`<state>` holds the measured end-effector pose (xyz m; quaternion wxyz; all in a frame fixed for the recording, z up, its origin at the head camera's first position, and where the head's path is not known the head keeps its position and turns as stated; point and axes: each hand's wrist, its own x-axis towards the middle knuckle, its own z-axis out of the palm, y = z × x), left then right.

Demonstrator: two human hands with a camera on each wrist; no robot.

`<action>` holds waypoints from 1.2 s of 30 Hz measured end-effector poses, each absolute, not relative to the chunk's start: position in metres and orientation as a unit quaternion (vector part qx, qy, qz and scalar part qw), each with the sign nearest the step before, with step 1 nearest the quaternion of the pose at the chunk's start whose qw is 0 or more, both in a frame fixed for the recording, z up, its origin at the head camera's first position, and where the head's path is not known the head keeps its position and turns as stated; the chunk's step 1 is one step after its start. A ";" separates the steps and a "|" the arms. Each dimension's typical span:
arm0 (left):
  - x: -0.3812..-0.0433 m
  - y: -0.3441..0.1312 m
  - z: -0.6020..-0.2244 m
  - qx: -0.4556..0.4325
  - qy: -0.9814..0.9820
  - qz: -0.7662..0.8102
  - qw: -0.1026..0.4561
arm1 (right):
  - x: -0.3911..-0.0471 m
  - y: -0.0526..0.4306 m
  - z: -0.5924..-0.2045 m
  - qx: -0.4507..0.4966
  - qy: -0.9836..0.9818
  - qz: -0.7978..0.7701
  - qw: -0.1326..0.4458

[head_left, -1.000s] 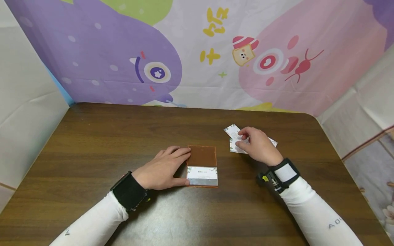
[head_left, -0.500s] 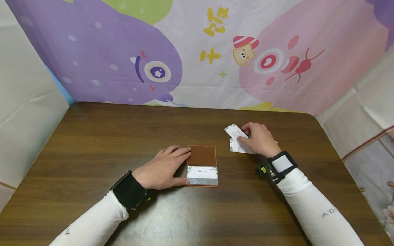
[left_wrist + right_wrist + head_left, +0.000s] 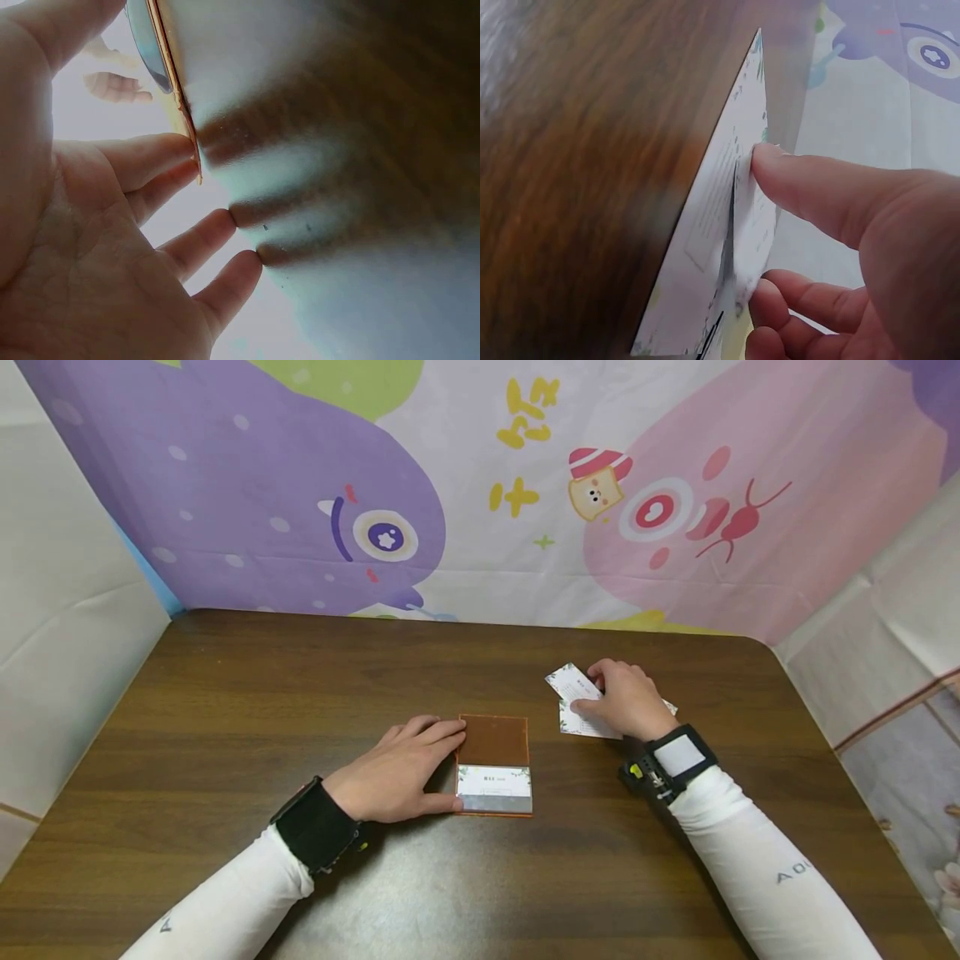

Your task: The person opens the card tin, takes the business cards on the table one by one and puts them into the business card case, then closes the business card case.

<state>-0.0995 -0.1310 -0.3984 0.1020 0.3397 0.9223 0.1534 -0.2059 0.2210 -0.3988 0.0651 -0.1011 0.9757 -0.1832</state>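
Note:
A small brown card holder [image 3: 492,739] lies unfolded on the table, a white printed card [image 3: 492,781] in its lower pocket. My left hand [image 3: 393,774] rests along its left edge, fingers spread; the left wrist view shows fingertips at the holder's edge [image 3: 184,112] and on the tabletop. To the right, white leaf-bordered cards overlap. My right hand [image 3: 633,702] pinches the upper, slanted card [image 3: 572,679] between thumb and fingers. In the right wrist view, that card [image 3: 751,225] stands slightly apart from the lower card [image 3: 701,225]. The right hand hides part of the cards.
The brown wooden table [image 3: 300,685] ends at a cartoon-printed cloth [image 3: 495,585] at the back. White sheeting [image 3: 71,610] hangs at the left. A card corner [image 3: 670,706] shows right of my right hand.
My right hand has shifted slightly over the cards, and its thumb and fingers have closed onto the upper card. The left hand and card holder stay in place.

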 end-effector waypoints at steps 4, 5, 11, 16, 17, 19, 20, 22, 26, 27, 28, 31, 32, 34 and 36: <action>-0.100 -0.131 -0.398 0.340 0.922 0.154 0.103 | -0.208 0.221 -0.399 -0.097 0.974 -0.194 0.068; -0.100 -0.131 -0.398 0.340 0.922 0.154 0.104 | -0.208 0.221 -0.399 -0.096 0.973 -0.197 0.070; -0.100 -0.131 -0.398 0.339 0.922 0.155 0.103 | -0.206 0.220 -0.398 -0.092 0.969 -0.219 0.069; -0.100 -0.130 -0.398 0.340 0.922 0.156 0.103 | -0.205 0.221 -0.399 -0.092 0.966 -0.237 0.056; -0.100 -0.131 -0.398 0.340 0.922 0.156 0.103 | -0.204 0.221 -0.399 -0.091 0.965 -0.242 0.054; -0.100 -0.130 -0.398 0.340 0.922 0.156 0.102 | -0.204 0.221 -0.399 -0.089 0.963 -0.251 0.051; -0.100 -0.131 -0.398 0.341 0.922 0.156 0.101 | -0.203 0.221 -0.399 -0.089 0.962 -0.254 0.048; -0.100 -0.131 -0.398 0.341 0.922 0.156 0.101 | -0.203 0.221 -0.399 -0.091 0.961 -0.257 0.041; -0.100 -0.131 -0.398 0.341 0.921 0.157 0.102 | -0.202 0.222 -0.398 -0.102 0.960 -0.259 0.025; -0.100 -0.131 -0.398 0.341 0.921 0.158 0.103 | -0.202 0.223 -0.398 -0.105 0.960 -0.260 0.023; -0.100 -0.131 -0.398 0.340 0.921 0.158 0.103 | -0.201 0.223 -0.397 -0.106 0.959 -0.262 0.022; -0.100 -0.131 -0.398 0.340 0.921 0.158 0.103 | -0.201 0.224 -0.396 -0.108 0.957 -0.267 0.020; -0.100 -0.131 -0.398 0.340 0.921 0.159 0.104 | -0.200 0.224 -0.395 -0.108 0.957 -0.268 0.020; -0.100 -0.131 -0.398 0.340 0.921 0.159 0.103 | -0.200 0.224 -0.394 -0.107 0.957 -0.270 0.019; -0.100 -0.131 -0.398 0.340 0.921 0.159 0.103 | -0.199 0.224 -0.392 -0.107 0.956 -0.271 0.017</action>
